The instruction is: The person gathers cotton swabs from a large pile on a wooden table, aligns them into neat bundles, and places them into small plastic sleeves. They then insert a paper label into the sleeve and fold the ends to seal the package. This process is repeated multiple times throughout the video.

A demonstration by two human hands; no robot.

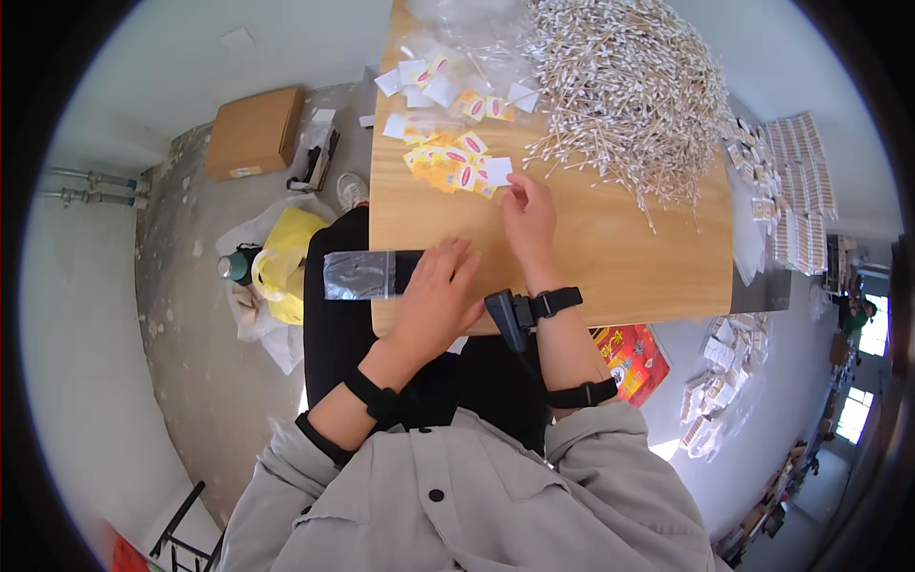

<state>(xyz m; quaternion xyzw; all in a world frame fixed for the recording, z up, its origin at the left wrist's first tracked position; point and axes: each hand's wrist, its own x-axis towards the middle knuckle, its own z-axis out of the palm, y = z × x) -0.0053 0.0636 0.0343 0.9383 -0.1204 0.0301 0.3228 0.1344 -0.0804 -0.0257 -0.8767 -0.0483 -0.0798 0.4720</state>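
At the table's left edge, my left hand (443,291) lies palm down with its fingers stretched out. It rests against a flat black thing with a clear plastic bag (360,275) over its left part, which sticks out past the edge. My right hand (529,217) is farther in, fingers curled, with thumb and fingertips at a small white card (498,172). That card lies at the right side of a loose spread of yellow and white printed cards (446,164). The undersides of both hands are hidden.
A large heap of cotton swabs (629,86) covers the far right of the wooden table (629,267). Clear plastic bags (477,38) lie at the back. Stacked swab packs (799,181) stand at right. On the floor are a cardboard box (253,132) and a yellow bag (291,257).
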